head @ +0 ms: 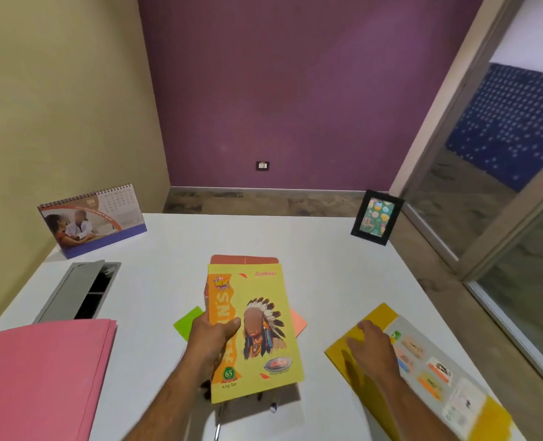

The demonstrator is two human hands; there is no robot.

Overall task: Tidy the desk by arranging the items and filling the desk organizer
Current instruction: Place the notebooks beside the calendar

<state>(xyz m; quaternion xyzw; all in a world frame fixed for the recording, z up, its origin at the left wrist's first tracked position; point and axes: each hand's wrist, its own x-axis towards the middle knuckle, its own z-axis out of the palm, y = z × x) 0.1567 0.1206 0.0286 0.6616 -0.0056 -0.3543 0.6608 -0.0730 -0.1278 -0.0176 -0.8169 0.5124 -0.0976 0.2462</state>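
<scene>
Held off the white desk (327,268), the yellow notebook (257,329) is gripped at its left long edge by the left hand (211,338), long axis pointing away. Right hand (372,345) presses flat, fingers straight, on the yellow folder (372,316), just right of it.

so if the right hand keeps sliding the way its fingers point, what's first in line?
Nothing on the yellow folder beyond the right hand. Its fingers point up-left across the desk, toward the orange sheet under the yellow notebook. That sheet likely comes first, though depth is unclear.

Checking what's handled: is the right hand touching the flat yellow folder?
Touching. The head view shows the right hand lying on the flat yellow folder, fingers spread across its cover with no gap visible.
</scene>
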